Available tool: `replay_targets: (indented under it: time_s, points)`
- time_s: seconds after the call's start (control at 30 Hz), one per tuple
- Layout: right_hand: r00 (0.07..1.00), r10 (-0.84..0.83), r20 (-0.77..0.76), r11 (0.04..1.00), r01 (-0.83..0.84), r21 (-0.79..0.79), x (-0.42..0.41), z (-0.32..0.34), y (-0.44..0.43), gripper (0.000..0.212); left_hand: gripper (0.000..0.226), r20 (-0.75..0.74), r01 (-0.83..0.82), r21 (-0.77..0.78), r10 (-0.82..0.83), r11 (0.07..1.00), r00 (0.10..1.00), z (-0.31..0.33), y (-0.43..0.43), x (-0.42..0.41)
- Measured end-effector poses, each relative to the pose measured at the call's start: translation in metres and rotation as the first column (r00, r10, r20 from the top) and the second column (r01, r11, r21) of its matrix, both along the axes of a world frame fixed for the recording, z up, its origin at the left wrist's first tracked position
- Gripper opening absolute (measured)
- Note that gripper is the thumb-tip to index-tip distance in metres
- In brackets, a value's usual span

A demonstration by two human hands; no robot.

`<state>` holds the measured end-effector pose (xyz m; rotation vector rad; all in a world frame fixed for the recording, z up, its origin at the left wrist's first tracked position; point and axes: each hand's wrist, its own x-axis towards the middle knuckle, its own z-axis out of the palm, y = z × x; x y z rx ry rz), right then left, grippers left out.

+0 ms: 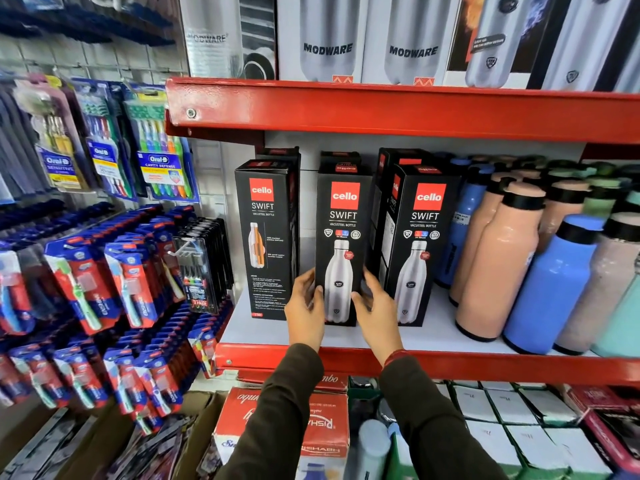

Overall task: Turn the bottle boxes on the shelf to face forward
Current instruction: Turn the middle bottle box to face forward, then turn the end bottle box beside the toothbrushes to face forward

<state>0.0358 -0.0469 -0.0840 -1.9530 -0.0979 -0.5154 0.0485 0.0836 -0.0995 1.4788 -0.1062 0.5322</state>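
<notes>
Presently: middle box (341, 233), upright, front panel forward, clasped low between left hand (306, 306) and right hand (375, 308); left box (265, 237), unturned, nearer the left hand.

Bottle boxes (343, 244): black printed cardboard, smooth, slight sheen. Shelf (398, 112): red painted metal edge, glossy; white smooth deck. Loose bottles (491, 271): matt peach and blue coating, black caps of a plastic look. Toothbrush packs (159, 161): clear glossy plastic blisters on printed card. Sleeves (277, 410): dark matt cloth.
</notes>
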Motion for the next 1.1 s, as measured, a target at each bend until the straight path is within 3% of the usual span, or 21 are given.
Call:
replay_targets:
  time_s: [0.23,0.4,0.63,0.77,0.97,1.1]
  points:
    - [0.984,-0.166,0.066,0.986,0.164,0.03,-0.003,0.003,0.002,0.038,0.037,-0.02,-0.033,0.06,0.034,0.998,0.999,0.006,0.001,-0.009]
    - [0.934,-0.231,0.274,0.971,0.203,0.13,-0.017,0.007,0.005,0.033,0.034,0.084,-0.099,0.087,0.091,0.991,0.992,0.009,0.012,-0.024]
    - [0.905,-0.047,0.424,0.996,0.01,0.091,-0.027,0.025,0.051,0.026,0.041,0.367,-0.389,0.187,0.304,0.902,0.879,0.02,0.046,-0.029]
    - [0.957,0.128,0.261,0.982,-0.159,0.102,-0.022,0.03,0.088,0.04,0.055,0.259,-0.46,0.2,0.406,0.865,0.877,0.027,0.07,-0.016]
    - [0.979,0.202,-0.029,0.977,-0.199,0.075,-0.006,0.024,0.12,0.052,0.057,0.021,-0.125,0.202,0.124,0.971,0.992,0.019,0.107,0.003]
    - [0.987,0.149,-0.066,0.989,-0.148,0.02,0.0,0.018,0.129,0.052,0.041,0.034,-0.106,0.218,0.101,0.97,0.994,0.019,0.119,0.007]
